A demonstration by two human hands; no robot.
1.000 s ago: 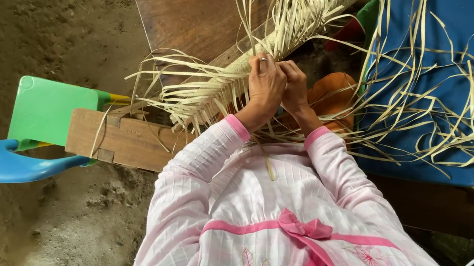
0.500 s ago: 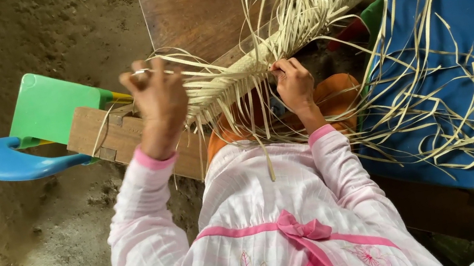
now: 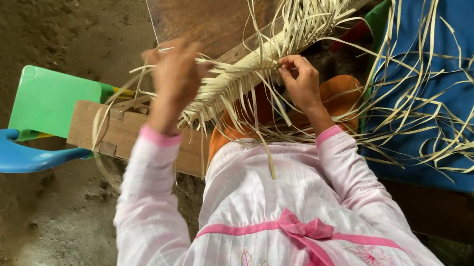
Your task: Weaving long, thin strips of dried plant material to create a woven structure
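Since half a second ago our left hand (image 3: 175, 76) has swung right, back toward the woven palm-leaf band (image 3: 252, 69), blurred in motion; a second ago both hands sat together on the weave. It pinches a loose palm strip (image 3: 109, 100) that loops out to the left; how far the fingers are closed, we cannot tell through the blur. Right hand (image 3: 301, 80) unchanged, fingertips closed on the band's lower edge. The band runs diagonally from the wooden block (image 3: 121, 133) up toward the blue plastic chair (image 3: 460, 50), passing between both hands. Loose strips trail over that chair.
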